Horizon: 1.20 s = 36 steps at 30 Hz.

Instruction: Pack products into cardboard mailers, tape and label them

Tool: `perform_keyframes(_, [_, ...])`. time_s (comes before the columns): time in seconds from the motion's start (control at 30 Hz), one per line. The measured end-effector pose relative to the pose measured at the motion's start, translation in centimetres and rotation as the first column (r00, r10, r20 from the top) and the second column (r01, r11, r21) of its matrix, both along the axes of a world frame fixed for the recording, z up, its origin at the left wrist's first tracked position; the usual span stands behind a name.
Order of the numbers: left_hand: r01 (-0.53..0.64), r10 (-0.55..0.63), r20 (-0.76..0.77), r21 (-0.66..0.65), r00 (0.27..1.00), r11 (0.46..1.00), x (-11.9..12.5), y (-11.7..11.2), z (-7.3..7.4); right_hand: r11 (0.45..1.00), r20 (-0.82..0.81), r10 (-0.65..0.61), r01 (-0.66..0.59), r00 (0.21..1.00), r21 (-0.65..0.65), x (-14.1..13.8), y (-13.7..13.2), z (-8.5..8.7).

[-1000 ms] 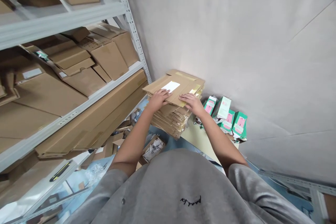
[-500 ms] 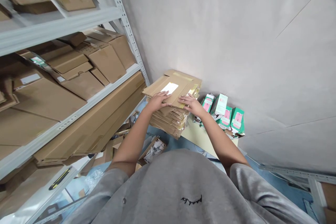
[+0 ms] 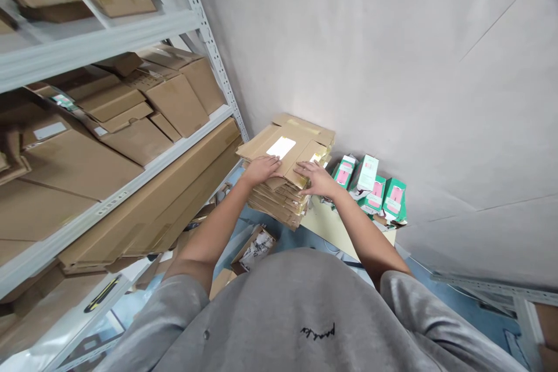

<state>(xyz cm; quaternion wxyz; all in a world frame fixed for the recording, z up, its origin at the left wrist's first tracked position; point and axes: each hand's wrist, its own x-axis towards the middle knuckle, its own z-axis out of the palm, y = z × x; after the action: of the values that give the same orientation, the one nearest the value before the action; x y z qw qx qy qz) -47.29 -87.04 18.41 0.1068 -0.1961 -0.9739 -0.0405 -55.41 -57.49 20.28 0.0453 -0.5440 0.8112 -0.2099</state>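
Note:
A tall stack of flattened cardboard boxes [image 3: 283,197] stands against the wall ahead of me. Its top sheet [image 3: 300,131] carries a white label [image 3: 280,147] and strips of yellowish tape. My left hand [image 3: 260,168] lies on the near left part of that top sheet, fingers stretched toward the label. Resting on the near right part, my right hand [image 3: 314,178] has its fingers spread flat, pointing left. Both hands touch the top sheet; neither grips anything that I can see.
A metal shelf rack [image 3: 131,35] full of brown cartons fills the left side. Several green and pink small boxes [image 3: 375,189] lie right of the stack on a pale table top [image 3: 326,224]. Cardboard scraps and an open carton [image 3: 255,244] litter the blue floor below.
My right hand has slid a little left and nearer along the top sheet, closing toward my left hand. The left hand has barely shifted. The view has tilted slightly.

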Motion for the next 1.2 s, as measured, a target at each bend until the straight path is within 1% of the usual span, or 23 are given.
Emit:
perform_keyframes(0.1, [-0.041,0.044,-0.033,0.083,0.998,0.996,0.2,0.1,0.6,0.999,-0.049,-0.033,0.030,0.998,-0.045,0.4,-0.7,0.8])
perform_keyframes(0.2, [-0.054,0.062,-0.048,0.161,0.997,0.986,0.2,0.6,1.3,0.993,-0.112,-0.047,0.034,0.993,-0.115,0.6,-1.5,1.0])
perform_keyframes(0.37, [-0.032,0.039,-0.042,0.171,0.998,0.985,-0.3,1.1,2.0,0.978,-0.146,-0.009,-0.022,0.989,-0.209,0.7,-2.3,0.8])
perform_keyframes(0.43, [-0.055,0.061,-0.029,0.175,0.998,0.983,-0.7,1.2,2.1,0.969,-0.144,-0.007,-0.029,0.990,-0.246,0.9,-2.2,1.1])
perform_keyframes(0.5, [-0.081,0.089,-0.032,0.199,0.995,0.977,-1.1,1.3,2.3,0.958,-0.143,-0.014,-0.028,0.990,-0.286,1.1,-1.8,1.8])
perform_keyframes(0.57, [-0.089,0.109,-0.068,0.245,0.992,0.965,-1.2,1.4,2.6,0.945,-0.157,-0.055,0.000,0.986,-0.326,1.3,-1.3,2.8])
perform_keyframes(0.63, [-0.075,0.120,-0.134,0.302,0.984,0.950,-0.8,1.5,3.1,0.930,-0.184,-0.134,0.060,0.974,-0.364,1.4,-0.6,3.7])
perform_keyframes(0.73, [-0.041,0.144,-0.238,0.394,0.961,0.918,0.4,1.7,4.3,0.903,-0.203,-0.240,0.141,0.949,-0.406,1.2,0.3,4.8])
perform_keyframes(0.8, [-0.008,0.156,-0.284,0.462,0.946,0.887,1.5,1.7,5.3,0.881,-0.186,-0.302,0.199,0.935,-0.429,0.8,0.9,5.3])
perform_keyframes(0.83, [0.011,0.159,-0.298,0.498,0.941,0.867,2.0,1.7,5.9,0.859,-0.168,-0.348,0.243,0.922,-0.450,0.5,1.2,5.5])
perform_keyframes(0.87, [0.031,0.160,-0.308,0.534,0.938,0.845,2.5,1.6,6.4,0.825,-0.143,-0.408,0.296,0.902,-0.481,0.3,1.5,5.7])
perform_keyframes(0.9, [0.053,0.161,-0.318,0.571,0.934,0.819,2.9,1.6,6.9,0.777,-0.113,-0.475,0.355,0.873,-0.520,0.0,1.8,6.0])
perform_keyframes(1.0, [0.107,0.148,-0.317,0.664,0.937,0.740,3.8,1.7,8.4,0.595,-0.016,-0.649,0.494,0.760,-0.634,-0.5,2.9,6.8])
perform_keyframes(1.07, [0.122,0.126,-0.291,0.701,0.948,0.702,4.1,1.9,9.1,0.503,0.013,-0.721,0.537,0.692,-0.677,-0.5,4.1,7.3])
perform_keyframes(1.13, [0.147,0.088,-0.273,0.730,0.958,0.668,4.1,2.3,9.7,0.430,0.022,-0.779,0.559,0.627,-0.709,-0.2,5.6,7.6])
perform_keyframes(1.2, [0.210,0.028,-0.287,0.759,0.958,0.617,3.7,2.9,10.0,0.347,0.038,-0.833,0.574,0.553,-0.742,0.2,7.7,7.6])
